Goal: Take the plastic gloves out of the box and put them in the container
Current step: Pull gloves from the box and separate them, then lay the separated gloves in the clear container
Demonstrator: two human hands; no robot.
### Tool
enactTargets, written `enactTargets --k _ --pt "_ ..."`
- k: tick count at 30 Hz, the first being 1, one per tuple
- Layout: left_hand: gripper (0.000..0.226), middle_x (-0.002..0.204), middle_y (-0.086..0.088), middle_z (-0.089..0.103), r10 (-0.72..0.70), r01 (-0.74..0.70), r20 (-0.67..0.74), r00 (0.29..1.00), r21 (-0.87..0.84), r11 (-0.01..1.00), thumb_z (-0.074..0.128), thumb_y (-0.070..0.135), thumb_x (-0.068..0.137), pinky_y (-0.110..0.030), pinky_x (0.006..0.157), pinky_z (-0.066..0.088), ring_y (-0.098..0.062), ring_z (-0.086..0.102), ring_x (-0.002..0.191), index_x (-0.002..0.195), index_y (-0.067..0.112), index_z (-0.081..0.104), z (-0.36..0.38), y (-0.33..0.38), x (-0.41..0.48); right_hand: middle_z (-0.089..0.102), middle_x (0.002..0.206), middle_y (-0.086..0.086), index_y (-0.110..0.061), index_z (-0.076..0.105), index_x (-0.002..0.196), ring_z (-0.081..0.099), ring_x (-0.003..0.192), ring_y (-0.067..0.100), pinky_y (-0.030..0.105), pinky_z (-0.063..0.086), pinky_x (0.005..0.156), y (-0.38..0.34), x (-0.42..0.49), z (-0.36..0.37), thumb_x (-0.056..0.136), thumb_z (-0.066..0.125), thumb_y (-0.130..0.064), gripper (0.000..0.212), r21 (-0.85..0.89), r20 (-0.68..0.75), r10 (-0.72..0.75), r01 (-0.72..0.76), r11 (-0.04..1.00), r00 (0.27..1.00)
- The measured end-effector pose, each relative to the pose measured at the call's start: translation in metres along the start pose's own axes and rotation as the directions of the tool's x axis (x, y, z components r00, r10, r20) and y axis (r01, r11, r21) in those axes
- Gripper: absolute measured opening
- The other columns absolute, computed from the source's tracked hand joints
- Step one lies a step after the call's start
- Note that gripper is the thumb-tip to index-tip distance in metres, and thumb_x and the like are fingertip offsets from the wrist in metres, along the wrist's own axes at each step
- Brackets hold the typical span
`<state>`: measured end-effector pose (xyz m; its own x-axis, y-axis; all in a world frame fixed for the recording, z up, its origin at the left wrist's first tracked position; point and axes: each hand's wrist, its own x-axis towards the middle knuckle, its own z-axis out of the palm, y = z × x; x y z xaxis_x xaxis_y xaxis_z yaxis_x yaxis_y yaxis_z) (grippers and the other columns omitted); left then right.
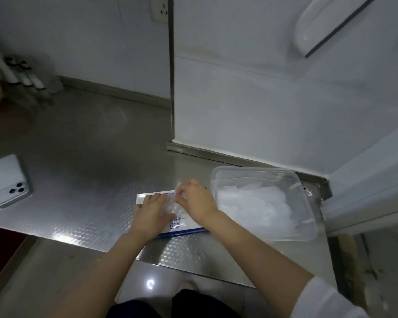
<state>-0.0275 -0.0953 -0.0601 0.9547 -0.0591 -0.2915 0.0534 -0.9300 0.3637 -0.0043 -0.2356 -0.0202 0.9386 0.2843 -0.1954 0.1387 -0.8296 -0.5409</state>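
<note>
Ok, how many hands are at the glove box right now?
2: the left hand rests on the box, and the right hand pinches a glove above it.

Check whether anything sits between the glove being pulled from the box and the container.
Nothing visible does. The right hand pinches a glove over the box; the open container stands directly beside it, lidless.

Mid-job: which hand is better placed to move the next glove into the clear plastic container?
Right. The right hand pinches a thin transparent plastic glove over the blue-and-white box, and the clear plastic container lies on that side. The left hand rests on the box, farther away.
</note>
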Motion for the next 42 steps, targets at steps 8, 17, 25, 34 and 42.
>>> enactTargets --k 8,17,25,34,42 --pt "0.058 0.139 0.013 0.040 0.012 -0.012 -0.018 1.000 -0.001 1.000 0.063 0.046 0.084 -0.035 0.097 0.027 -0.013 0.031 0.130 0.134 0.029 0.040 0.003 -0.001 0.000 0.041 0.098 -0.003 -0.013 0.059 0.084 0.045 0.096 0.011 0.014 0.029 0.074 0.005 -0.012 -0.009 0.092 0.058 -0.013 0.008 0.188 -0.175 0.023 0.010 0.982 0.984" --pt "0.058 0.138 0.008 0.040 0.005 -0.005 -0.001 1.000 0.104 0.995 0.059 0.049 0.086 -0.037 0.101 0.029 -0.016 0.033 0.129 0.133 0.024 0.038 0.005 0.002 0.001 0.050 0.072 -0.009 -0.023 0.040 0.072 0.045 0.061 -0.001 0.016 0.036 0.060 -0.004 -0.021 -0.063 0.095 0.049 -0.006 0.030 0.491 -0.490 0.169 0.110 0.864 0.855" --pt "0.037 0.130 -0.009 0.048 0.021 -0.024 0.175 0.984 0.014 1.000 0.049 0.012 0.089 -0.040 0.100 0.038 -0.028 0.041 0.127 0.125 0.009 0.049 -0.012 0.004 0.012 0.063 0.070 0.002 -0.010 0.045 0.084 0.053 0.065 0.008 0.013 0.039 0.064 0.014 -0.023 -0.100 0.098 0.044 -0.009 0.014 0.543 -0.493 0.157 0.162 0.824 0.856" --pt "0.067 0.147 0.003 0.037 0.220 -0.118 0.033 0.975 -0.762 0.637 0.057 0.044 0.090 -0.033 0.110 0.033 -0.012 0.039 0.132 0.146 0.018 0.030 -0.085 0.086 -0.001 0.059 0.065 -0.007 -0.011 0.052 0.084 0.057 0.069 0.011 0.023 0.043 0.073 0.024 -0.046 -0.104 0.096 0.051 -0.012 0.012 0.508 -0.271 -0.113 0.241 0.827 0.956" --pt "0.013 0.079 -0.005 0.060 0.258 -0.125 0.008 0.966 -0.859 0.496 0.055 0.013 0.094 -0.019 0.063 0.046 -0.010 0.055 0.066 0.101 0.006 0.064 -0.092 0.099 0.006 0.051 0.063 -0.005 -0.007 0.056 0.082 0.050 0.060 0.008 0.019 0.042 0.064 0.052 -0.064 -0.117 0.093 0.058 -0.021 0.018 0.526 -0.033 -0.157 0.151 0.837 0.987"
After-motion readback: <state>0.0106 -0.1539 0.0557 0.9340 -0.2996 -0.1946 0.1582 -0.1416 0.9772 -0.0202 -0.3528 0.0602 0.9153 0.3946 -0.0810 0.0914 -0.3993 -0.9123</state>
